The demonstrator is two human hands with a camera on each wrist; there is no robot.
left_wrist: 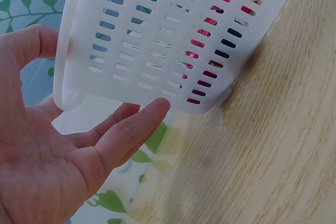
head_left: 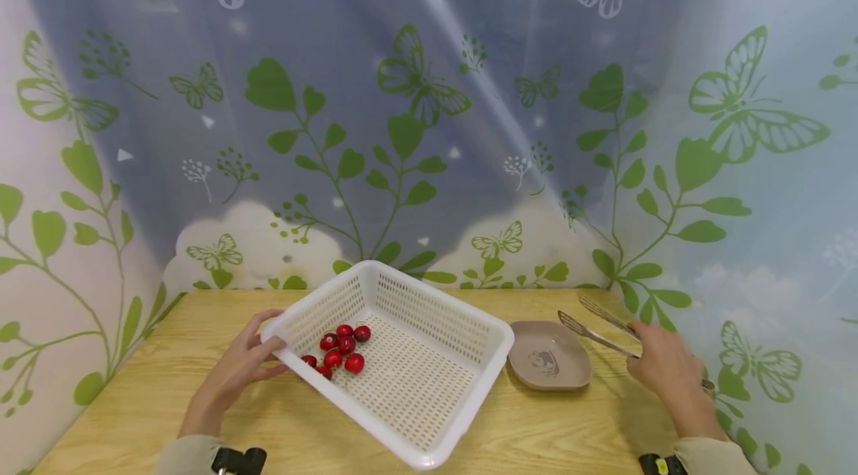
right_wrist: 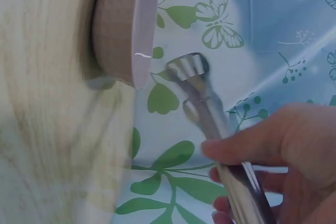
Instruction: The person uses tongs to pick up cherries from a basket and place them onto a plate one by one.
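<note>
My left hand (head_left: 231, 371) holds the left corner of a white slotted plastic basket (head_left: 415, 367), thumb over the rim. In the left wrist view, other fingers (left_wrist: 134, 129) reach along the outside of the basket wall (left_wrist: 84, 85). Several red cherries (head_left: 346, 345) lie bunched at the basket's left side; red patches show through its slots. My right hand (head_left: 670, 371) grips metal tongs (head_left: 601, 339) near the right of the table. Their two arms stand apart, tips pointing left toward a beige dish (head_left: 568, 352), with nothing between them.
The beige dish, with an animal print on its bottom, stands just right of the basket. Everything is on a wood-grain table (head_left: 121, 423). A patterned curtain (head_left: 469, 185) with butterflies and leaves hangs behind and along both sides.
</note>
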